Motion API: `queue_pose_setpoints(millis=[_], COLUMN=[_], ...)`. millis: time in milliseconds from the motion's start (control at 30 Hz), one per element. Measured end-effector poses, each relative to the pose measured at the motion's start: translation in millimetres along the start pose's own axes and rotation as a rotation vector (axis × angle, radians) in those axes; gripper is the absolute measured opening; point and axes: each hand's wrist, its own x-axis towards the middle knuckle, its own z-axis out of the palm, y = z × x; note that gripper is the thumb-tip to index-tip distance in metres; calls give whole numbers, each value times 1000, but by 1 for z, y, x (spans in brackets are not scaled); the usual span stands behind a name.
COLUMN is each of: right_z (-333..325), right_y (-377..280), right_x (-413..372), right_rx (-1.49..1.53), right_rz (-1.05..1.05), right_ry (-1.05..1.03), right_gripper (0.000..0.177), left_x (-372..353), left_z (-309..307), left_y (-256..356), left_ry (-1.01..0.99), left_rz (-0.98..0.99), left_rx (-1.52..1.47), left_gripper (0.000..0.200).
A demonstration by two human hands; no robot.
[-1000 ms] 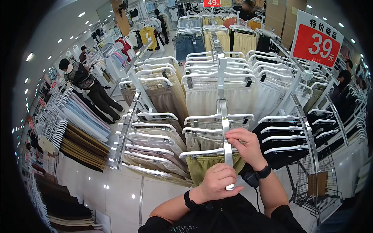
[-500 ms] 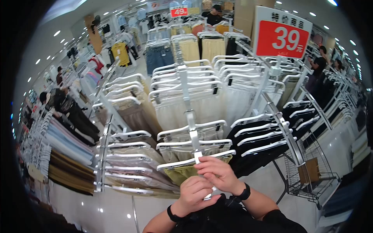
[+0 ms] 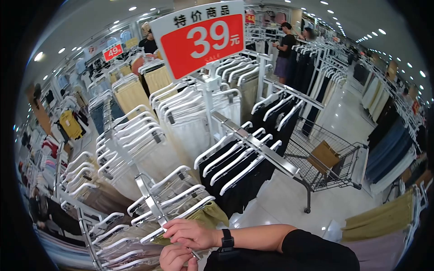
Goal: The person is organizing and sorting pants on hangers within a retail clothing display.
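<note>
My right hand (image 3: 189, 233), with a dark band on the wrist, rests its bent fingers on the front end of a metal display rail (image 3: 151, 203). Just below it, my left hand (image 3: 178, 258) has its fingers curled around the rail's tip (image 3: 195, 255). Beside my hands, olive-green trousers (image 3: 209, 216) hang from a white hanger (image 3: 199, 207) on this rail. Behind them are grey-beige trousers (image 3: 181, 180) on more white hangers.
A red-and-white sign (image 3: 201, 38) reading 39 stands above the rack. Black trousers (image 3: 235, 174) hang on the neighbouring rail. A wire cart (image 3: 325, 158) holding a brown box (image 3: 323, 156) stands at right. People (image 3: 285, 49) stand farther back.
The view has turned to the right, so the sign, rails and my hands appear farther left, and more of the cart shows. Both hands stay at the rail's end.
</note>
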Motion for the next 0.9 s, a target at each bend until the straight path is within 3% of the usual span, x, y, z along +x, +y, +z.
queue_pose_setpoints(millis=[333,900], right_z=[-5,-25], right_y=[7,13], right_x=[1,6], right_rx=[21,99], right_rz=[-45,-128], right_ry=[-35,-179], right_gripper=[16,22], left_x=[-2,-23], left_z=[18,59], left_y=[3,15], left_ry=[150,473], left_rz=[-80,-235], left_rx=[8,151], left_gripper=[10,30])
